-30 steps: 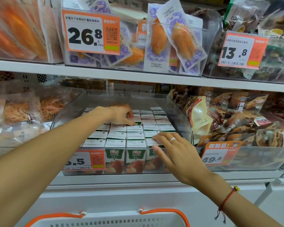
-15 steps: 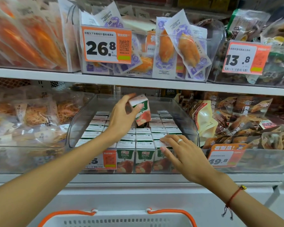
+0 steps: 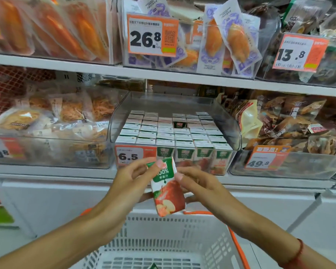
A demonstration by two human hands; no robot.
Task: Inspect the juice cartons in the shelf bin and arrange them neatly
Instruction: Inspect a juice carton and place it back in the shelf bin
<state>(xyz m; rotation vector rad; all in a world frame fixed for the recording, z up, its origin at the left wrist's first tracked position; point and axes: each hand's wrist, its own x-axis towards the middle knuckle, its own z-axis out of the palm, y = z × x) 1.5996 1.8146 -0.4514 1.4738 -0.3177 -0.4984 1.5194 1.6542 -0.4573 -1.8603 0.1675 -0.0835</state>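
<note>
A small apple juice carton [image 3: 167, 188] is being held out in front of the shelf, above a white shopping basket [image 3: 163, 239], and tilted so that its printed front is being presented to the camera. It is being pinched by the left hand [image 3: 131, 183], whose thumb is lying on the green upper corner while the other fingers are curled behind the carton. The right hand [image 3: 198, 186] is being closed on the opposite edge, thumb at the upper right corner and fingers passing behind the lower side.

The remaining juice cartons [image 3: 173, 133] are being kept upright in tight rows inside the clear shelf bin [image 3: 232, 125]; one gap is being left open in a rear row, where the face of the carton behind it is being exposed.

The carton is being judged light, fairly stiff along its folded edges and softer across its broad panels, so it is likely being best gripped by its narrow sides or corners rather than squeezed on the faces. Its coated surface is probably slightly slick, and hard pressure is being considered a risk to the seams.
</note>
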